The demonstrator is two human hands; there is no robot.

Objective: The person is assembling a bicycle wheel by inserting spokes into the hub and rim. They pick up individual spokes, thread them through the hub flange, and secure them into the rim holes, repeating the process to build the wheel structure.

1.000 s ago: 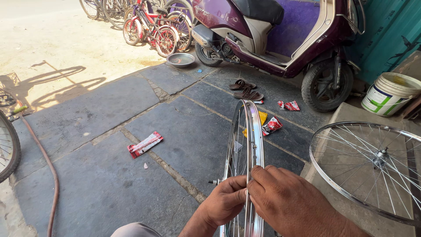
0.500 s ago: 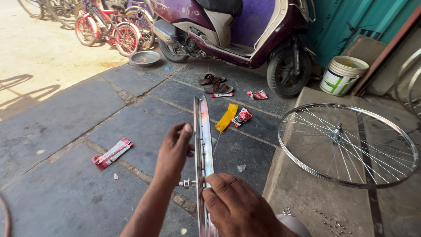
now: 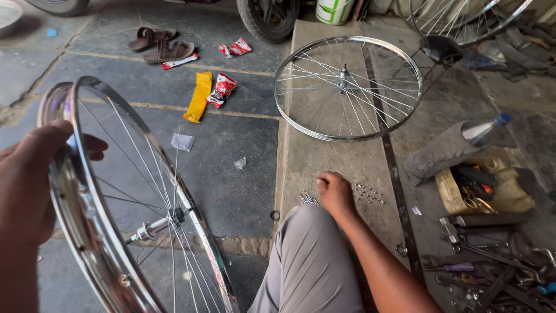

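The stone floor [image 3: 243, 191] carries sandals [image 3: 160, 45] at upper left, a yellow wrapper [image 3: 198, 96] and red packets [image 3: 221, 90] mid-frame. On the raised slab [image 3: 324, 156] lie a spoked wheel [image 3: 347, 87], small nipples [image 3: 368, 193], and tools [image 3: 492, 261] at lower right.

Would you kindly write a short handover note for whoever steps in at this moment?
Left hand: grips the rim of the upright bicycle wheel, only partly spoked.
Right hand: closed, resting on the stone step by the small spoke nipples and loose spokes; whether the fingers hold any is unclear.
Done: a fully spoked wheel lies flat ahead.
Left: probably the remaining spokes.
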